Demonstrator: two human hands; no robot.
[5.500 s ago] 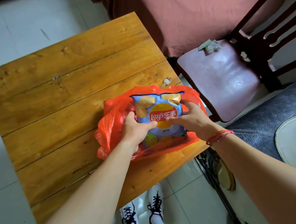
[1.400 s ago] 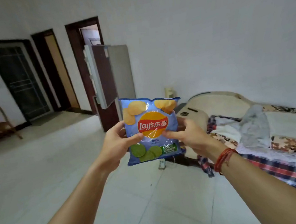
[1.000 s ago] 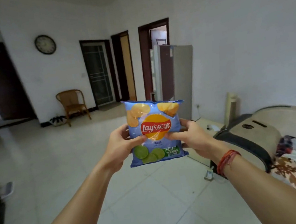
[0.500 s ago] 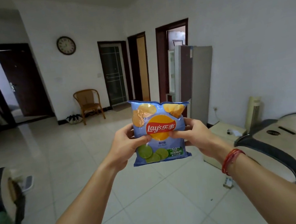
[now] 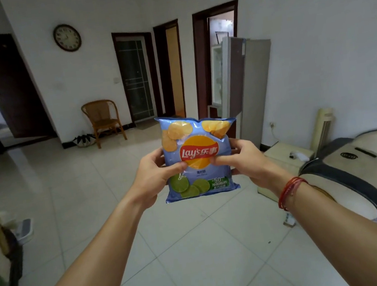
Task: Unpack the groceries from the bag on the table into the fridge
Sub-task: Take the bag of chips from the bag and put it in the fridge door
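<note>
A blue bag of Lay's chips [image 5: 201, 182] with lime slices printed on it is held upright in front of me at chest height. My left hand [image 5: 153, 174] grips its left edge and my right hand [image 5: 246, 159] grips its right edge, thumbs on the front. Across the room, beyond the chips, stands the grey fridge [image 5: 255, 86] against the right wall, with its upper door [image 5: 234, 76] swung open toward me. The table and the orange grocery bag are out of view.
White tiled floor [image 5: 183, 239] stretches to the fridge. A wicker chair [image 5: 103, 120] stands by the far wall under a clock [image 5: 67, 37]. A bed end [image 5: 358, 168] and a low cream cabinet [image 5: 285, 156] are at the right. Furniture [image 5: 2, 246] sits at the left edge.
I lifted the chips out of the orange bag on the table and turned into the room. The fridge has shifted to just right of centre and looms larger; both hands keep their hold.
</note>
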